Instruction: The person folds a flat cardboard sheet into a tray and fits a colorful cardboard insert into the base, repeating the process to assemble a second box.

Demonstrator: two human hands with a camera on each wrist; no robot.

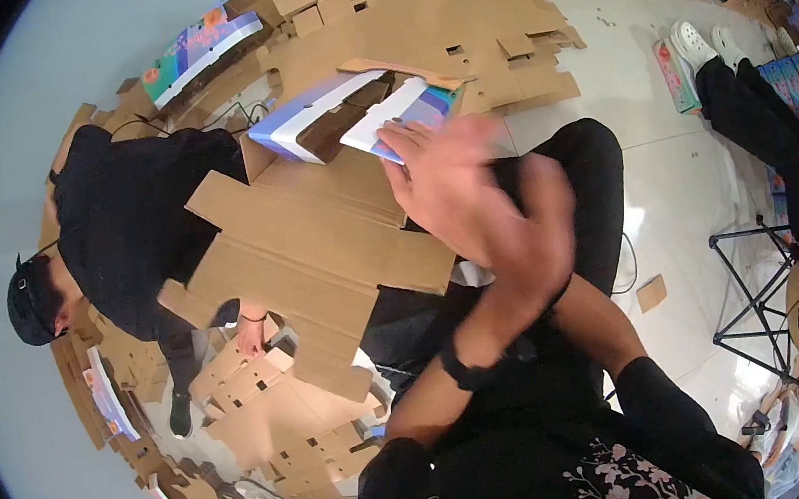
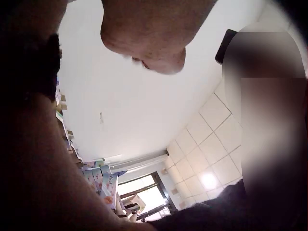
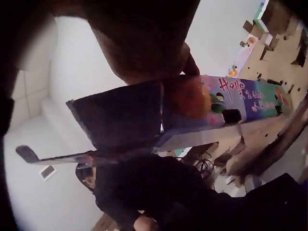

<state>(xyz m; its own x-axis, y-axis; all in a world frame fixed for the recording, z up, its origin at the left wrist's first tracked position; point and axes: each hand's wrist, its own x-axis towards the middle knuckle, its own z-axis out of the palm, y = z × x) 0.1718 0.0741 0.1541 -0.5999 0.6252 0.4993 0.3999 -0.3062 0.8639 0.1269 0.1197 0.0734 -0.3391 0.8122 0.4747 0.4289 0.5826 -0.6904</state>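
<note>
The left hand (image 2: 149, 33) fills the top edge, only a rounded part of it in view, so how the fingers lie cannot be told. A dark arm (image 2: 29, 144) runs down the left side. Behind them are a plain white expanse (image 2: 120, 106) and square white tiles (image 2: 211, 144) bearing a bright spot (image 2: 208, 180). Colourful printed boxes (image 2: 103, 185) stand low down beside a bright doorway (image 2: 144, 195).

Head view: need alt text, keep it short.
A person's crossed, motion-blurred arms reach a half-folded printed carton, the right hand on its flap, above flat brown cardboard sheets. A second person in black sits at left among more cardboard.
</note>
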